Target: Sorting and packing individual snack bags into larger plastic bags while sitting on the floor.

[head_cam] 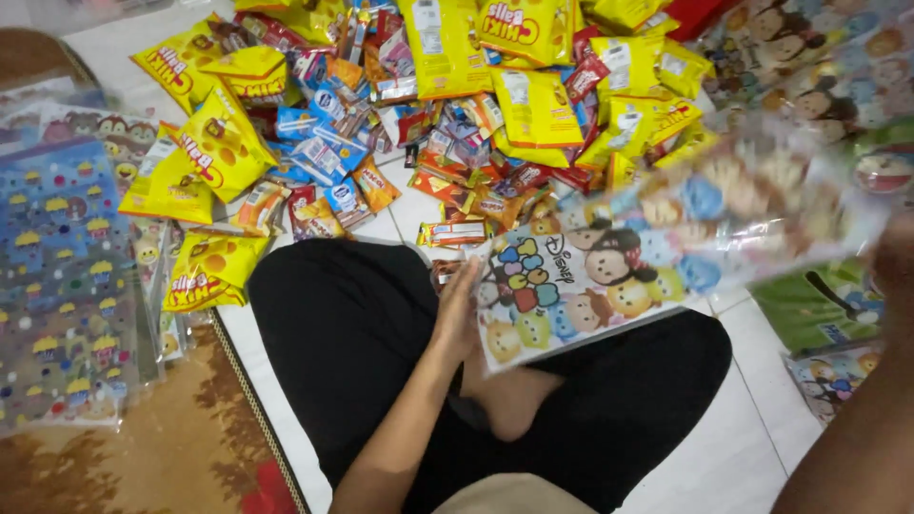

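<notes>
I hold a clear plastic bag printed with colourful cartoon characters (609, 276) across my lap. My left hand (459, 309) presses flat against its near, left end, fingers along the edge. My right hand (895, 262) is at the frame's right edge, blurred, gripping the bag's far end, which is also blurred. I sit cross-legged in black trousers (352, 333) on a white tile floor (724, 457), one bare foot showing under the bag.
A big heap of snack packets (457, 95) lies ahead, with yellow puffed-snack bags (224, 143) spilling left. A stack of blue printed bags (57, 286) lies on the brown carpet (162, 447). More cartoon bags (809, 67) and a green one (819, 309) lie at right.
</notes>
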